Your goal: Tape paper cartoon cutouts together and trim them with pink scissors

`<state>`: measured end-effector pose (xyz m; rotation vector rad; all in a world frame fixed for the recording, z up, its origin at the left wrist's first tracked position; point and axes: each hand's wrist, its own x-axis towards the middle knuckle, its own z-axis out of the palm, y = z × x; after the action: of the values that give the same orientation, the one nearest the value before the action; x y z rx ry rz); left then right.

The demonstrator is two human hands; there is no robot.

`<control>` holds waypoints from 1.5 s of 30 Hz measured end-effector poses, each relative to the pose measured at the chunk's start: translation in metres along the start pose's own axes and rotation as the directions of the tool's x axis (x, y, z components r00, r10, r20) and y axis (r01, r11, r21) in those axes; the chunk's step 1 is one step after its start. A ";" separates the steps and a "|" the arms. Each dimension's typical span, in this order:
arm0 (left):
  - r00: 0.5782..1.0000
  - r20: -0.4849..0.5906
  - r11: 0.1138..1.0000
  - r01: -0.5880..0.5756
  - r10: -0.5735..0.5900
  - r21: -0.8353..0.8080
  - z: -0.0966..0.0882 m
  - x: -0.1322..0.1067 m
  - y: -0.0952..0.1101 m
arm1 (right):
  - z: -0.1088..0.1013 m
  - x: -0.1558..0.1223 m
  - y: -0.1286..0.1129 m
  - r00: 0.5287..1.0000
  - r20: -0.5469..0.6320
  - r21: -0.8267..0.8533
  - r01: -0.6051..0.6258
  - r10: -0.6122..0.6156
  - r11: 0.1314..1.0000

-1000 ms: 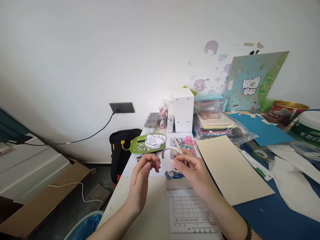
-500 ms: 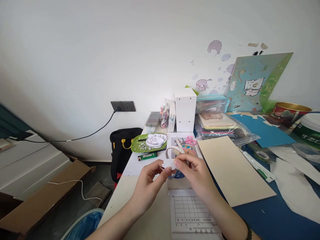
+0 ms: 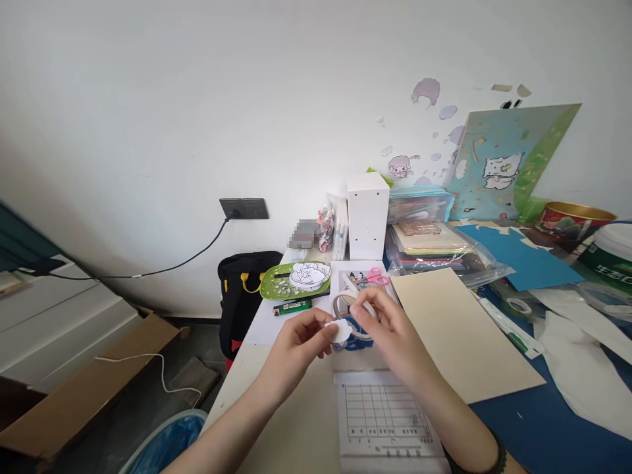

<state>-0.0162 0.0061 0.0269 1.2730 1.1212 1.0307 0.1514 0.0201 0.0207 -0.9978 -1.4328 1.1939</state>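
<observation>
Between the thumb and fingers of my left hand [image 3: 306, 339] is a small white paper cutout [image 3: 342, 331] with a rounded edge. Just to its right, my right hand [image 3: 385, 322] is apart from the cutout, thumb and fingers drawn together in a pinch; whatever is between them is hidden. Beyond the fingers a pale ring, seemingly a tape roll [image 3: 336, 304], rests partly covered by my right hand. Pink-handled scissors [image 3: 378, 276] lie behind it on a printed sheet with cartoon figures. A green oval tray [image 3: 269, 288] holds a drawn paper cutout [image 3: 309, 276].
A green-labelled stick [image 3: 292, 307] lies before the tray. A beige board [image 3: 459, 336] and blue paper [image 3: 523, 257] are on the right. A white box [image 3: 368, 220] stands by the wall. Below the desk's left edge are a blue-lined bin [image 3: 168, 447] and a black bag [image 3: 247, 270].
My right hand has let go of the white paper cutout and drawn away slightly to the right. The cutout stays in my left hand, tilted and showing more of its face.
</observation>
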 end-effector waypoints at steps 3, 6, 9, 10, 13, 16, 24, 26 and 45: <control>0.998 -0.058 0.998 0.007 -0.010 -0.064 0.000 -0.001 0.000 | -0.003 0.000 -0.001 0.987 -0.160 0.177 0.013 0.016 0.984; 0.996 -0.086 0.998 -0.008 0.003 -0.060 0.001 -0.001 0.001 | -0.008 0.001 -0.001 0.972 -0.230 0.186 -0.005 0.048 0.983; 0.996 -0.094 1.000 -0.003 0.002 -0.016 0.002 -0.001 0.002 | -0.009 0.002 0.001 0.963 -0.264 0.171 -0.008 0.054 0.985; 0.996 -0.090 1.000 0.003 -0.004 -0.011 0.003 -0.001 0.002 | -0.009 0.002 0.001 0.962 -0.269 0.161 -0.004 0.048 0.987; 0.997 -0.074 0.999 0.015 -0.017 -0.029 0.003 -0.001 0.002 | -0.008 0.002 0.002 0.962 -0.273 0.131 0.007 0.029 0.991; 0.998 -0.065 0.998 0.022 -0.025 -0.055 0.003 -0.001 0.002 | -0.008 0.001 0.002 0.967 -0.253 0.117 0.004 0.026 0.993; 0.998 -0.064 0.992 0.014 -0.022 -0.128 0.001 0.000 -0.001 | -0.008 -0.002 -0.004 0.985 -0.165 0.178 -0.012 0.042 0.984; 0.997 -0.081 0.992 0.005 -0.015 -0.127 0.000 0.000 -0.002 | -0.010 -0.003 -0.008 0.976 -0.219 0.205 0.054 -0.008 0.977; 0.999 -0.009 0.954 0.035 -0.039 -0.298 0.004 -0.005 -0.007 | 0.008 -0.008 -0.001 0.995 0.026 0.576 -0.095 0.098 0.812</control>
<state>-0.0133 0.0004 0.0202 1.0011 0.9546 1.1347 0.1447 0.0110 0.0205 -0.6440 -0.9185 1.5745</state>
